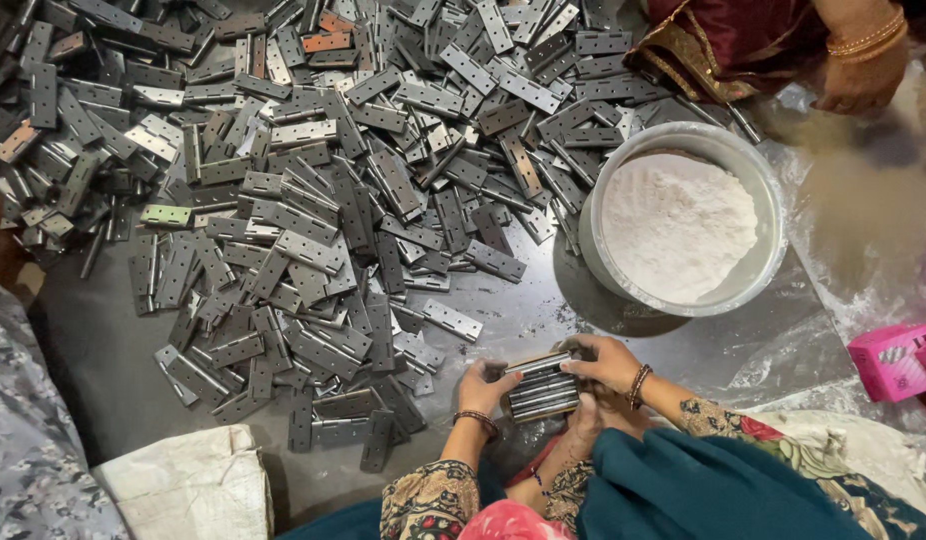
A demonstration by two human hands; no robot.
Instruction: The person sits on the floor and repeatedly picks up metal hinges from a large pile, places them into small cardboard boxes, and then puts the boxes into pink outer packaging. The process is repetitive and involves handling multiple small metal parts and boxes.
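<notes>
Low in the centre of the frame I see my left hand [483, 385] and right hand [605, 362] curled around the two ends of a stack of metal hinges [541, 387], fingers closed on it, wrists bent inward. Just above and right stands a white bucket [595, 250] holding white powder [677, 225]. Beyond, a heap of loose hinges [313, 190] fills the upper left. Another person's hand [863, 80] rests upper right.
</notes>
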